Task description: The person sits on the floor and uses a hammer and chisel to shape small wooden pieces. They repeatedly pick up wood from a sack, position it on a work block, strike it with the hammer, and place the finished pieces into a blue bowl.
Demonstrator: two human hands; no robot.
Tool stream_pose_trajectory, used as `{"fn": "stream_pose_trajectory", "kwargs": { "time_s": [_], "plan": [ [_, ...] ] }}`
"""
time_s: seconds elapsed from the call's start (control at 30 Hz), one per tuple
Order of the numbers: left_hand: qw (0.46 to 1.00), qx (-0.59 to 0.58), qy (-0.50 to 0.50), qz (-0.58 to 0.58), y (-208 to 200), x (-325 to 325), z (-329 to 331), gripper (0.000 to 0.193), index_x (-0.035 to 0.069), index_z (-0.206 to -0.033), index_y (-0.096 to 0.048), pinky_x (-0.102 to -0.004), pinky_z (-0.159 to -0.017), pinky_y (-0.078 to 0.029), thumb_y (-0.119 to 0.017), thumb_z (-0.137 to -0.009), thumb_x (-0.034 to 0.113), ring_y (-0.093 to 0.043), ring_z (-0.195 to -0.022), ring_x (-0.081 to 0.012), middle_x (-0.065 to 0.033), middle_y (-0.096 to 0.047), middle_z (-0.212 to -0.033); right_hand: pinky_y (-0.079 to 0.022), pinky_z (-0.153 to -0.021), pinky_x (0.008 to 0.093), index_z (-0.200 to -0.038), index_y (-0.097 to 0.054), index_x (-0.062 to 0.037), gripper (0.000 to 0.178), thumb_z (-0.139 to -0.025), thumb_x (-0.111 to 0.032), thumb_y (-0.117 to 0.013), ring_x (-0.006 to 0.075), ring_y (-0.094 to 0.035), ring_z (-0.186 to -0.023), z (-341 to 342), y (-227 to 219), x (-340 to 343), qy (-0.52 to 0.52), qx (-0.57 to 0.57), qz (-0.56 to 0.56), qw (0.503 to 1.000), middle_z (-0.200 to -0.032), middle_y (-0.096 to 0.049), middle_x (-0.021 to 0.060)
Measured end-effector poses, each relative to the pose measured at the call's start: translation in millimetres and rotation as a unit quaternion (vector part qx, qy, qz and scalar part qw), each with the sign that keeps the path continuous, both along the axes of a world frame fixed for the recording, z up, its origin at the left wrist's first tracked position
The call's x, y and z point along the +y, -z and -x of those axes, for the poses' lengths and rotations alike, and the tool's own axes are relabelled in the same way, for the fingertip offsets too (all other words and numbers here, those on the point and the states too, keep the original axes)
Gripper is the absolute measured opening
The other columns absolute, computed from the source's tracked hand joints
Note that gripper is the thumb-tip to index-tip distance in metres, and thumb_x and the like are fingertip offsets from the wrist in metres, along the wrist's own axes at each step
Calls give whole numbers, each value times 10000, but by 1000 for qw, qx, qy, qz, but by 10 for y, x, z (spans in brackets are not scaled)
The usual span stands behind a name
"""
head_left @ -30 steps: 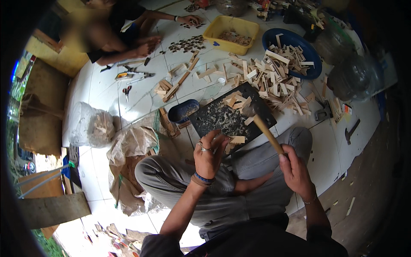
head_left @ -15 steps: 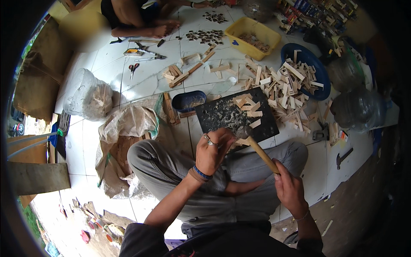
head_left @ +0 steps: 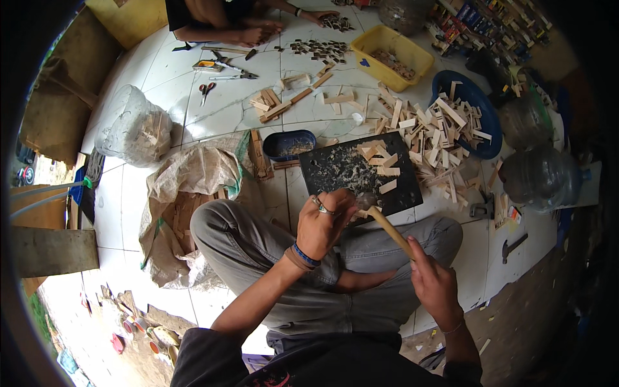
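Left hand (head_left: pixel 325 226) is now pinching a small wood piece (head_left: pixel 351 208) on near edge of black board (head_left: pixel 354 171) | right hand (head_left: pixel 435 284) is gripping hammer handle (head_left: pixel 390 229), head having dropped beside the piece | striking is underway.

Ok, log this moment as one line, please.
left hand: steadies small piece on black board | right hand: grips wooden-handled tool | wood offcuts: piled beyond board
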State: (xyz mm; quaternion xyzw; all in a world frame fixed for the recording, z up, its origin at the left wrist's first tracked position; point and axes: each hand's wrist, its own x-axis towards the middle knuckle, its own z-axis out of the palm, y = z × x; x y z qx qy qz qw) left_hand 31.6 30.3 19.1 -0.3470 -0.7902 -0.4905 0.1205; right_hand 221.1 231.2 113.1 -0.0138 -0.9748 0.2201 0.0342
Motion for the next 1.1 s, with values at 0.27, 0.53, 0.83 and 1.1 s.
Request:
{"fn": "stream_pose_trajectory", "kwargs": {
  "time_s": [0.27, 0.53, 0.83, 1.1],
  "plan": [
    [1000, -4, 8, 4, -40, -8, 16, 396, 36, -1171, -551, -377, -782, -547, -808, -869, 34, -721, -879, -311, -89, -761, -971, -572, -642, 410, -1513, -522, -83, 584, -946, -31, -651, 312, -724, -735, 43, 48, -46, 22, 67, 42, 997, -929, -715, 160],
    [1000, -18, 10, -18, -34, 21, 11, 400, 51, -1171, -557, -383, -759, -526, -815, -866, 66, -703, -853, -300, -63, -761, -961, -573, -645, 423, -1475, -552, -45, 528, -953, -22, -623, 320, -733, -752, 26, -29, -117, 43, 100, 47, 993, -943, -719, 173],
    [1000, 5, -3, -28, 4, 26, 21, 375, 86, -1157, -570, -385, -722, -489, -810, -871, 110, -666, -804, -263, -9, -764, -958, -563, -718, 386, -1413, -572, -18, 389, -1046, -143, -599, 347, -728, -788, 211, 144, -269, 147, 34, 170, 974, -987, -714, 212],
    [999, 19, 4, -32, 30, 29, 25, 419, 70, -1221, -570, -385, -724, -488, -802, -874, 103, -657, -827, -264, -16, -754, -988, -463, -619, 301, -964, -682, 13, 410, -1008, -394, -707, 111, -551, -660, 949, 571, -379, 270, -6, 350, 897, -704, -627, 43]
  ]
}}
